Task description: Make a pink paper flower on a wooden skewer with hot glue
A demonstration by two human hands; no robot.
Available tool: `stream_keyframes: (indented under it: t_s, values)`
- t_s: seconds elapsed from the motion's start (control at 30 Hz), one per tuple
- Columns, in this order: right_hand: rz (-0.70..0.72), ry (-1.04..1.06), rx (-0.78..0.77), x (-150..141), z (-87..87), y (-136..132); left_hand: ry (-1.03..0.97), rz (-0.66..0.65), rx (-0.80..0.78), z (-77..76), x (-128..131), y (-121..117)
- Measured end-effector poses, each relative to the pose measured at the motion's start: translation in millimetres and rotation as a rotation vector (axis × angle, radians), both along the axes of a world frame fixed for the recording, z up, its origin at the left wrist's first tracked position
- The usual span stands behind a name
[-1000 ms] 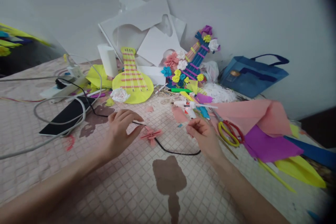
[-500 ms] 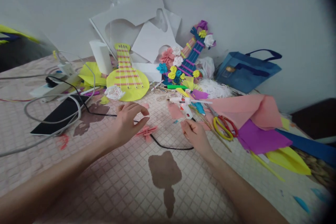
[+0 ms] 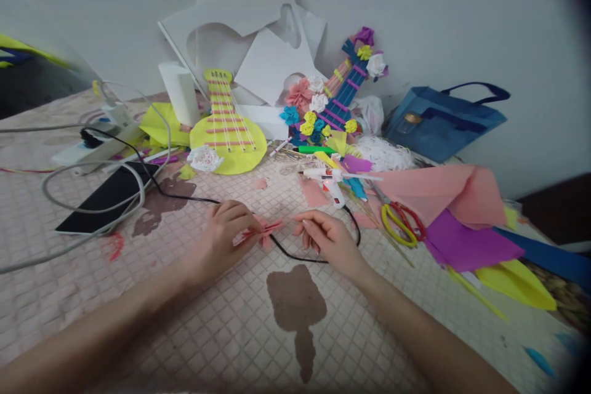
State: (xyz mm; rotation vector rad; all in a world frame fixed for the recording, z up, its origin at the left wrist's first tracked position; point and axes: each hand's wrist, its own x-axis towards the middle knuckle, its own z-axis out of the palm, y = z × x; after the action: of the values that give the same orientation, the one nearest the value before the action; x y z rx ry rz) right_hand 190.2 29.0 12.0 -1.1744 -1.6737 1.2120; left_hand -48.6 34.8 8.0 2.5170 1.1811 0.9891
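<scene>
My left hand (image 3: 227,235) has its thumb and fingers closed on the left end of a pink crepe paper flower (image 3: 268,229), which lies across a black cord (image 3: 295,258) on the table. To the right of the flower, my right hand (image 3: 330,240) is held with curled fingers, a short gap away from it. Whatever its fingertips may hold is too small to make out. Behind that hand a white glue gun (image 3: 335,188) rests with its nozzle pointing left and a glue stick in its back.
A yellow paper guitar (image 3: 228,138) and a blue flowered one (image 3: 344,95) lean at the back. Scissors (image 3: 399,225), pink paper (image 3: 447,194) and purple paper (image 3: 466,246) lie right. A black tablet-like slab (image 3: 108,197), grey cables and a power strip (image 3: 99,144) lie left.
My left hand has moved down and right onto the pink paper flower and closed on it. My right hand has shifted left toward the flower. The view has shifted slightly.
</scene>
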Motion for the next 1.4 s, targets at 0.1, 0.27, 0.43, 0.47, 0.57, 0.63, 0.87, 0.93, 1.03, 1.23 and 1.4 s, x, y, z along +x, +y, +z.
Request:
stream_keyframes:
  t_s: [0.1,0.27,0.43,0.47,0.57,0.63,0.87,0.93,1.03,1.23,1.4]
  values:
    - [-0.02,0.064,-0.024,-2,-0.3,1,-0.023,-0.03,-0.011,-1.5,3,0]
    - [-0.023,-0.007,0.039,2,1.6,0,-0.034,-0.006,-0.005,-1.7,4,2]
    - [-0.16,-0.336,0.441,12,4.6,-1,0.002,0.075,0.035,8.2,3,8]
    - [-0.209,-0.381,0.491,15,5.2,0,0.004,0.094,0.042,11.1,2,10]
    - [-0.354,-0.453,0.56,24,7.8,1,0.011,0.149,0.046,18.3,-1,17]
    - [-0.401,-0.464,0.584,30,10.0,2,0.018,0.156,0.029,20.6,-3,21]
    - [-0.329,-0.347,0.485,30,9.2,5,-0.026,0.098,-0.032,16.1,-9,28]
    - [-0.232,-0.309,0.405,28,6.0,7,-0.042,0.105,-0.023,11.9,-11,27]
    - [-0.109,-0.241,0.304,27,2.2,9,-0.063,0.098,-0.005,5.0,-15,26]
    - [-0.129,-0.159,0.256,28,1.2,11,-0.04,0.114,-0.026,6.0,-14,28]
    - [-0.132,-0.119,0.229,27,2.1,9,0.01,0.034,-0.065,22.5,16,27]
